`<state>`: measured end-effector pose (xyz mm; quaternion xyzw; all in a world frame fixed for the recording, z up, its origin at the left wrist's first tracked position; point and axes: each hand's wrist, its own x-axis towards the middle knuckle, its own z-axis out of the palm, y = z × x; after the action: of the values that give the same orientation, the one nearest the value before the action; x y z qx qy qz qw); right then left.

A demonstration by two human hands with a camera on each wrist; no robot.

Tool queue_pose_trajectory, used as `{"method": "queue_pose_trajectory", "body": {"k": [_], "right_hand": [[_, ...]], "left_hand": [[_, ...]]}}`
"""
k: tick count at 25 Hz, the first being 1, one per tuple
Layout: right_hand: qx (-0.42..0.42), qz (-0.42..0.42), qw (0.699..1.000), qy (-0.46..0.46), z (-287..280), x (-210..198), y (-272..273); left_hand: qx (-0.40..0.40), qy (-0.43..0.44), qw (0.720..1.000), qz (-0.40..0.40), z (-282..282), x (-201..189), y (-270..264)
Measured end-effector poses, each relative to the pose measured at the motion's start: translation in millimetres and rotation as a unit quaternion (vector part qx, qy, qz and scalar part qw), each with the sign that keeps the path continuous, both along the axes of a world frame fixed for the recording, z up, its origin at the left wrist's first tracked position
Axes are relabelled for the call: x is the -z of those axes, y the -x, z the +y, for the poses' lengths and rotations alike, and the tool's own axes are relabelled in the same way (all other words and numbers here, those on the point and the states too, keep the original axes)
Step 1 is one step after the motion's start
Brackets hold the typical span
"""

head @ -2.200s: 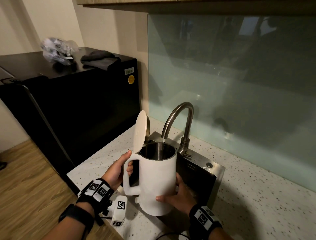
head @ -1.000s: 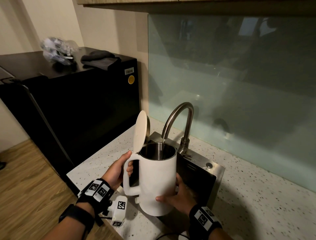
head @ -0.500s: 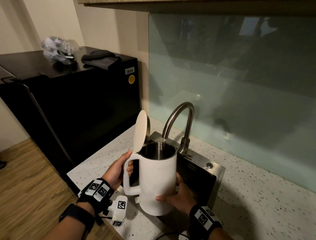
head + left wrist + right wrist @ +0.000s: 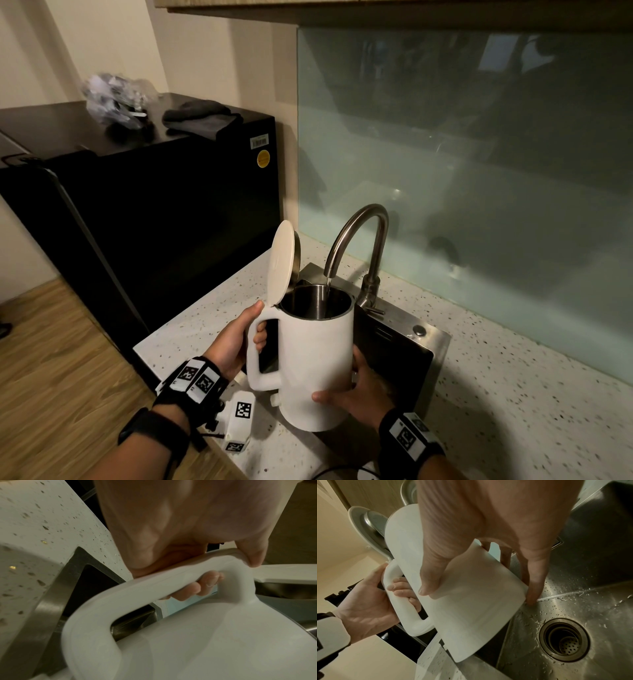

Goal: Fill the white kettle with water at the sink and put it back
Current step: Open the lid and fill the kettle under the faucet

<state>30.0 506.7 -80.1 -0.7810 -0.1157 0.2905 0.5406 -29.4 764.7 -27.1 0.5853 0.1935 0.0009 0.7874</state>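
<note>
Head view: white kettle (image 4: 315, 359), lid (image 4: 281, 263) flipped upright, steel inside; left hand (image 4: 233, 346) wraps its handle (image 4: 252, 363), right hand (image 4: 359, 394) clasps its lower body under the faucet (image 4: 356, 233).

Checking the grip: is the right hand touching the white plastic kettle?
Touching. Right wrist view: the right hand lays its thumb flat against the white plastic kettle.
</note>
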Motion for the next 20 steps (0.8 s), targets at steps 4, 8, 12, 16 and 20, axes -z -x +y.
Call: {"method": "queue_pose_trajectory", "body": {"k": [4, 8, 12, 16, 20], "right_hand": [[0.005, 0.003, 1.000, 0.004, -0.1, 0.6, -0.2], [0.001, 0.002, 1.000, 0.016, 0.3, 0.8, -0.2], [0.001, 0.000, 1.000, 0.018, 0.3, 2.1, -0.3], [0.003, -0.004, 1.000, 0.019, 0.4, 2.7, 0.0], [0.007, -0.002, 1.000, 0.019, 0.0, 2.4, 0.8]], "left_hand": [[-0.003, -0.002, 1.000, 0.001, -0.8, -1.1, 0.3], [0.005, -0.001, 1.000, -0.005, 1.4, 1.7, 0.1], [0.007, -0.007, 1.000, -0.009, 2.5, 3.5, -0.6], [0.010, 0.000, 1.000, -0.010, 3.1, 5.0, -0.9], [0.006, -0.006, 1.000, -0.006, 2.8, 4.4, -0.7]]}}
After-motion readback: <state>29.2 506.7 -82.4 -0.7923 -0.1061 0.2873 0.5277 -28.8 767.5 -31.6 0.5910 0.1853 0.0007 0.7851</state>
